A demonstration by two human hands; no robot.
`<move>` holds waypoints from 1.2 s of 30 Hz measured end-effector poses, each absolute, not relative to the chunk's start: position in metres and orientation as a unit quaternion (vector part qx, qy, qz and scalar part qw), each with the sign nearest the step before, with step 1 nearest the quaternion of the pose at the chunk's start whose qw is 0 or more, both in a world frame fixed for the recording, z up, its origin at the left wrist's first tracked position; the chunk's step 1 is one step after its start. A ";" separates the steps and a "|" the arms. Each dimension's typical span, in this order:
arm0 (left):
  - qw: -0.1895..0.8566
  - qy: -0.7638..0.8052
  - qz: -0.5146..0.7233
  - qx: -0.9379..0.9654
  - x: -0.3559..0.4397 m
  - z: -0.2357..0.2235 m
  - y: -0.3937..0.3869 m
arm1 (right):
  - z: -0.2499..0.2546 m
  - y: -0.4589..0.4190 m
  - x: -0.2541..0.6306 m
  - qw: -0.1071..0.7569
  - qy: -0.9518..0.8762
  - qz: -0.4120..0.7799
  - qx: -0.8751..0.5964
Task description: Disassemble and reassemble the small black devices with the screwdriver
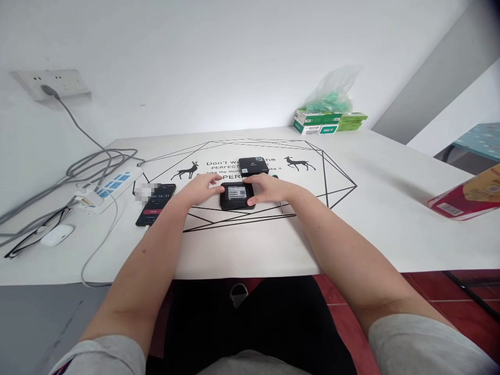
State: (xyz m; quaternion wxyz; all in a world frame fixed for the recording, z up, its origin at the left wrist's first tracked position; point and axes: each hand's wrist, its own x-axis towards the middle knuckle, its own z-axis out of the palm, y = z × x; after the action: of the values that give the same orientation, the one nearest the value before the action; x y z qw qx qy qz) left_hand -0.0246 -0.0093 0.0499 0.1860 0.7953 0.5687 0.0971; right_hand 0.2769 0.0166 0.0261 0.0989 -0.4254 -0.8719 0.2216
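In the middle of the table lies a flat black box (pixel 236 203) with a white printed label on its upper face. My right hand (pixel 269 188) grips its right side, thumb at the near right and index finger at the far edge. On the opposite side, my left hand (pixel 201 188) has its fingers apart, with the thumb at the box's left edge. Just behind is a second black box (pixel 253 165) with small light lettering and a pale sticker. Small dark items by my right hand's fingers are mostly hidden.
A phone (pixel 160 200) showing a timer lies left, beside a power strip (pixel 119 185), grey cables, glasses (pixel 37 234) and a white earbud case (pixel 57 235). Green-and-white boxes (pixel 318 122) under a plastic bag stand at the wall. A red-and-yellow package (pixel 464 195) is at right.
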 end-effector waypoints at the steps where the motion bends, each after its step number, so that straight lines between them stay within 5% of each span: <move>1: 0.133 0.581 0.118 0.794 -0.027 0.046 -0.005 | 0.027 0.017 0.277 0.109 -0.874 0.197 -0.430; 5: -0.029 0.634 0.087 0.768 -0.032 0.029 0.010 | 0.031 0.016 0.280 0.134 -0.826 0.099 -0.538; 10: -0.048 0.605 0.060 0.792 -0.025 0.011 0.018 | 0.028 0.019 0.283 0.096 -0.732 0.047 -0.673; 17: -0.046 0.578 0.057 0.813 -0.018 0.005 0.027 | 0.009 0.016 0.255 0.237 -0.838 0.066 -0.487; 36: -0.068 0.576 0.053 0.813 -0.002 0.011 0.019 | -0.009 0.020 0.242 0.267 -0.873 0.129 -0.388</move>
State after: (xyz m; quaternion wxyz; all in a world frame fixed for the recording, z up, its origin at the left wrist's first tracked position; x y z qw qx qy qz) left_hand -0.0020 0.0186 0.0112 -0.0681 0.8132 0.5755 0.0531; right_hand 0.2422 0.0200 -0.0093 0.2665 -0.3877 -0.8728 0.1295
